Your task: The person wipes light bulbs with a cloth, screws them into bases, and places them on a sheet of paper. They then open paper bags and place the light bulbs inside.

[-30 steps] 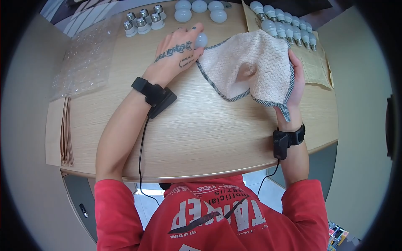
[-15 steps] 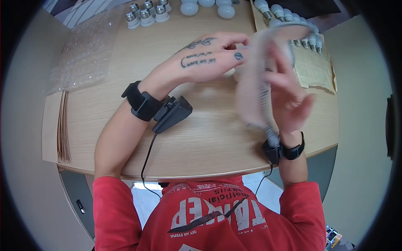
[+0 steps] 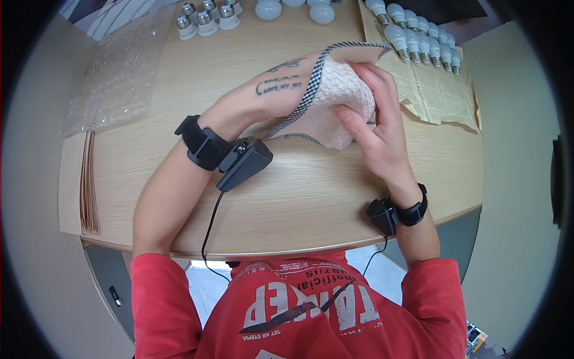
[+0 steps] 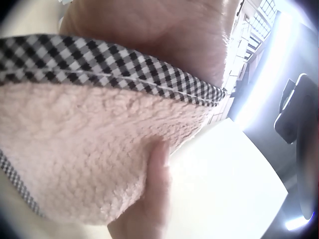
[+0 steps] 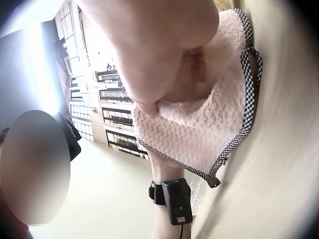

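Note:
My right hand (image 3: pixel 385 143) grips a pale pink fleecy cloth (image 3: pixel 344 90) with a black-and-white checked border, its thumb pressed into the folds. The cloth is bunched over the fingers of my left hand (image 3: pixel 284 90), whose tattooed back still shows. Any white bulb cover in the left fingers is hidden behind the cloth; its former place on the table is bare. In the left wrist view, the left palm (image 4: pixel 154 25) lies behind the checked edge, with a right finger or thumb (image 4: pixel 157 184) against the fleece.
White screw-capped bulb bases (image 3: pixel 207 23) stand at the back left, beside white bulb covers (image 3: pixel 268 9). Complete light bulbs (image 3: pixel 423 46) lie in rows on printed brown paper (image 3: pixel 442 99) at the right. Bubble wrap (image 3: pixel 116 81) and folded brown paper bags (image 3: pixel 89 182) lie left.
The left hand has lifted the bulb cover from the table and come right and nearer. The right hand has swung the cloth left, over the left fingers, and now grips it between thumb and fingers.

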Tool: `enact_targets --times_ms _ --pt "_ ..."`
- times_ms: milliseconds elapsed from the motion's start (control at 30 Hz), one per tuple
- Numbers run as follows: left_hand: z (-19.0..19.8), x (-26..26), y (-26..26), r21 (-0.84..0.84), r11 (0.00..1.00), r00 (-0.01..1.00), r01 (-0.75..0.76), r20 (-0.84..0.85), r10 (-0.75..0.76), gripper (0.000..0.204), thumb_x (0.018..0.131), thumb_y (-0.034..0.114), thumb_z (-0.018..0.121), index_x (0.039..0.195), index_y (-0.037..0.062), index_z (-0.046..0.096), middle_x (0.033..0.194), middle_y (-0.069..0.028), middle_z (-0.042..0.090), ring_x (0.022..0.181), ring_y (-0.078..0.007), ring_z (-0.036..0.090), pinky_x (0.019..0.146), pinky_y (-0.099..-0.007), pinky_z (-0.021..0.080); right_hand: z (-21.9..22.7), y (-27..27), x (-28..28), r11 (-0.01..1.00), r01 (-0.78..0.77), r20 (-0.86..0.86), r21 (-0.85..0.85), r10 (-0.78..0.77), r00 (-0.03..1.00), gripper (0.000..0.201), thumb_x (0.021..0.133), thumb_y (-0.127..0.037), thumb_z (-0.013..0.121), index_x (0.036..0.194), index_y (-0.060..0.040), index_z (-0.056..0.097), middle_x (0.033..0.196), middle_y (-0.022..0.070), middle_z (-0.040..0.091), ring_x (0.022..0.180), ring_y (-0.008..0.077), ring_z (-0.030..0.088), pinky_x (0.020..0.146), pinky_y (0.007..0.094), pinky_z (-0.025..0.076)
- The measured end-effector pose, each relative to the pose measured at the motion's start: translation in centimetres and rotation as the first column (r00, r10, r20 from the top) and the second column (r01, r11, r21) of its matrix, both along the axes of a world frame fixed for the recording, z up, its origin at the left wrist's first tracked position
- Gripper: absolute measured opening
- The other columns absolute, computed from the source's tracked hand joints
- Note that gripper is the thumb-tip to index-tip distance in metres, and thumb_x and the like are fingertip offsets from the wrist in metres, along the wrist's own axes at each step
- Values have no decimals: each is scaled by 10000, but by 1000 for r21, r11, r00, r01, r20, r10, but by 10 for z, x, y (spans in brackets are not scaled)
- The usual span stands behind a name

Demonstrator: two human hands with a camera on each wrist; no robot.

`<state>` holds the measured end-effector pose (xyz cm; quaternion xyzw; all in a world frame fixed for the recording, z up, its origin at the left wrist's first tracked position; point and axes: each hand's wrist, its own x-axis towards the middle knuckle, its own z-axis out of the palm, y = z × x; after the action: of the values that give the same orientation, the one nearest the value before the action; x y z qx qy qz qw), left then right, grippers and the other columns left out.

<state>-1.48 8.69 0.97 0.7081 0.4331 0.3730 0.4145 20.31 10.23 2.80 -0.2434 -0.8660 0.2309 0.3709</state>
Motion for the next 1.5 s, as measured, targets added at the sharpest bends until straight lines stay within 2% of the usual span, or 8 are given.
enact_targets --times_ms 133,333,467,733,967,1267,1367,1500 --pt "-6 12 2 156 981 994 -112 -2 114 397 973 217 541 1331 49 502 1253 -184 623 1104 -298 632 946 -374 487 0 -2 -2 998 22 72 53 -26 997 487 919 -261 635 1347 -63 513 1252 146 503 1154 289 490 1027 386 365" --pt "22 15 -14 162 971 976 -174 -104 192 389 936 145 562 1301 44 473 1155 -234 644 1035 -369 648 848 -391 510 -2 -6 -4 933 -70 -132 -353 24 991 435 1036 -356 446 1320 -35 519 1192 143 565 1120 230 541 989 334 399" --pt "30 20 -7 29 990 971 -141 -192 144 720 735 229 817 1354 111 468 1217 -142 651 1119 -301 641 947 -376 503 3 -12 -8 786 -116 -254 -607 -54 966 411 1070 -341 377 1260 -10 531 1111 86 608 1047 146 571 940 289 430" --pt "38 26 -12 51 996 965 -71 -251 81 563 772 164 754 1266 97 492 1047 -157 669 966 -262 660 790 -341 503 5 -4 -5 427 -204 -299 -881 -168 939 254 1033 -256 482 1157 -39 529 1021 42 617 957 91 588 859 231 462" --pt "21 49 -14 281 890 923 -359 -36 383 361 843 138 703 1165 33 581 875 -85 595 757 -176 558 700 -311 467 9 -3 -9 481 -265 -486 -836 -422 765 261 1036 -244 420 1162 -39 519 1052 56 606 987 114 585 898 281 466" --pt "18 62 -22 266 929 966 -258 72 247 226 862 165 721 922 -47 669 811 -41 492 725 -144 477 640 -303 403 2 -1 -6 482 -357 -567 -800 -413 713 244 1010 -213 491 1194 -54 506 1041 35 606 967 93 588 879 268 477" --pt "23 59 -24 231 947 975 -223 59 215 125 845 55 666 948 -6 699 848 -97 537 756 -243 523 671 -365 437 7 -4 -6 423 -374 -533 -826 -368 762 262 978 -192 565 1193 -56 502 1010 28 610 927 85 600 829 253 499" --pt "20 60 -23 207 954 977 -215 53 209 109 838 50 663 920 -14 694 840 -95 530 747 -241 524 667 -366 437 3 -1 -3 445 -385 -554 -809 -356 753 251 962 -168 595 1171 -55 514 969 20 615 880 78 606 766 242 511"
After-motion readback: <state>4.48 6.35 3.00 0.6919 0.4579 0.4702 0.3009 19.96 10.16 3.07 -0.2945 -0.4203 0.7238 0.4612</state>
